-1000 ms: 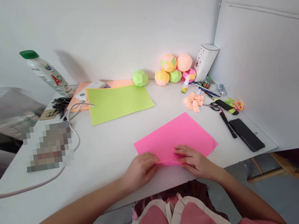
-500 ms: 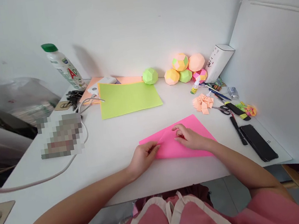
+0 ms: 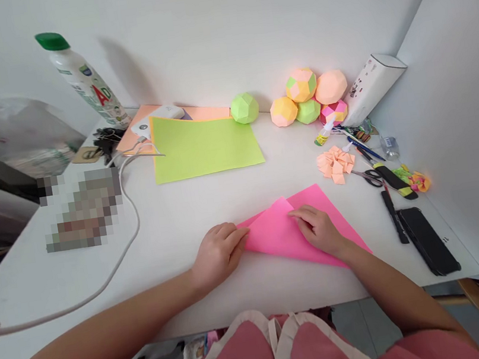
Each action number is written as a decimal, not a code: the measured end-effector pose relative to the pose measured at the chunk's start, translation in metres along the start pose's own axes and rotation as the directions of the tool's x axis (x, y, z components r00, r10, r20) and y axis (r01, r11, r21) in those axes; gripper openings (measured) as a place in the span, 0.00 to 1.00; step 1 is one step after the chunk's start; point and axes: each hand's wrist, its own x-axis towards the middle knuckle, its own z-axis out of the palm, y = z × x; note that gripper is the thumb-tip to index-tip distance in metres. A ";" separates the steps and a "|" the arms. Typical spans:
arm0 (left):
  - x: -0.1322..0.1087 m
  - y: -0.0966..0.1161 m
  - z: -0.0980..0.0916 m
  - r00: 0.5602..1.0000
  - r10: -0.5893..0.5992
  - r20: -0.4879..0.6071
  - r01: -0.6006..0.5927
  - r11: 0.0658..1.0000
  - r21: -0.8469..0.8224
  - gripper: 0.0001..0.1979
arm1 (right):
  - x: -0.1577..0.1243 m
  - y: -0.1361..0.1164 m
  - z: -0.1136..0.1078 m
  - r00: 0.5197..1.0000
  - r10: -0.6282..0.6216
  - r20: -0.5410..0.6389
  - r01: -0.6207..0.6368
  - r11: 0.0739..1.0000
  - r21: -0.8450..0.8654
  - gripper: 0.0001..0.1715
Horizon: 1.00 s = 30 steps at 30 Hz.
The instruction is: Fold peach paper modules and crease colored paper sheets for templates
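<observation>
A sheet of bright pink paper (image 3: pixel 275 237) lies in front of me with one part folded over, its flap's corner pointing to the far side. My left hand (image 3: pixel 220 252) has its thumb and fingers pinched at the sheet's left end. Over the right part of the flap is my right hand (image 3: pixel 320 231), fingers curled and closed at the flap's edge by the raised corner. Some of the paper under the right hand is hidden.
Green paper (image 3: pixel 205 148) lies farther back, beside a green paper ball (image 3: pixel 244 108). Several more paper balls (image 3: pixel 301 85) are stacked by the wall. To the right lie peach paper pieces (image 3: pixel 336 164), scissors (image 3: pixel 372 177) and a black phone (image 3: pixel 428 240). A white cable (image 3: pixel 113 269) crosses the left side.
The pink flap has come over farther, and its corner now stands out on the far side. My right hand has closed at the flap's edge. The view has shifted a little.
</observation>
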 end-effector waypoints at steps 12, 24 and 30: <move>-0.016 0.024 0.010 0.897 0.256 0.359 -0.321 0.938 0.133 0.29 | 0.000 -0.007 -0.005 0.962 0.263 -0.077 -0.265 0.964 -0.012 0.14; -0.017 0.014 0.007 0.895 0.210 0.394 -0.267 0.959 0.096 0.34 | 0.003 0.000 -0.013 0.983 0.178 -0.035 -0.180 0.979 -0.091 0.16; -0.014 0.013 0.004 0.913 0.206 0.353 -0.259 0.959 0.112 0.32 | 0.002 0.004 -0.015 0.997 -0.071 0.011 0.071 0.954 -0.292 0.23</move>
